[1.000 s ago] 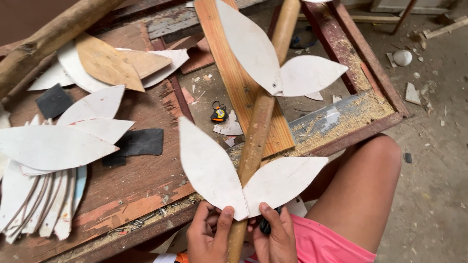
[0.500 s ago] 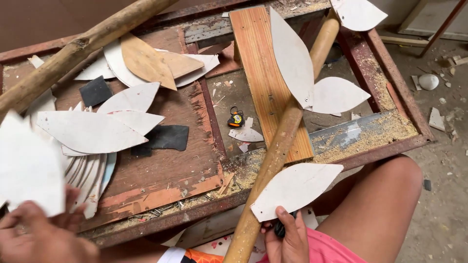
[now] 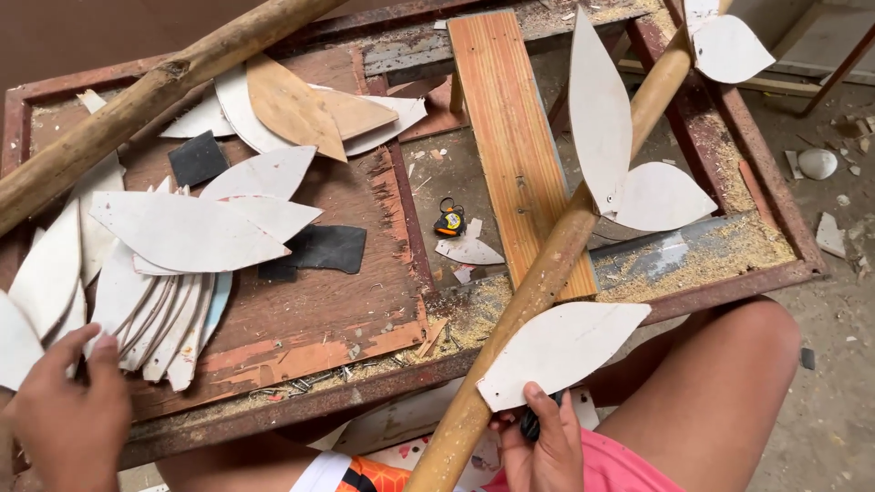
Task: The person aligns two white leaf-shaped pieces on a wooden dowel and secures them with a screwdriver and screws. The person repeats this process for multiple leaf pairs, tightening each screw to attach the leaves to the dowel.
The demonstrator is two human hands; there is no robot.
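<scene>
The right hand (image 3: 545,446), at the lower centre of the frame, has its fingers (image 3: 538,399) closed on the lower end of a white leaf-shaped cutout (image 3: 561,346), pressing it against a long wooden pole (image 3: 547,273); a small dark object sits in the same grip, too hidden to identify. The pole runs diagonally from the bottom centre to the upper right of the frame, resting across the rusted table (image 3: 365,392). Further up the pole, two more white cutouts (image 3: 620,173) meet at one point on its shaft, and another cutout (image 3: 725,46) lies at the upper right edge. The left hand (image 3: 68,419), at the lower left corner, rests on the near end of a fanned stack of white cutouts (image 3: 164,273); its fingers are curled over the pieces, and a firm grip cannot be confirmed. A second, thicker pole (image 3: 155,87) crosses the upper left of the frame. An orange-brown plank (image 3: 510,128) lies lengthwise at upper centre, beside a small orange-and-black tape measure (image 3: 449,221). Two black sheet scraps (image 3: 319,248) lie near the stack. Sawdust covers the table's near edge.
</scene>
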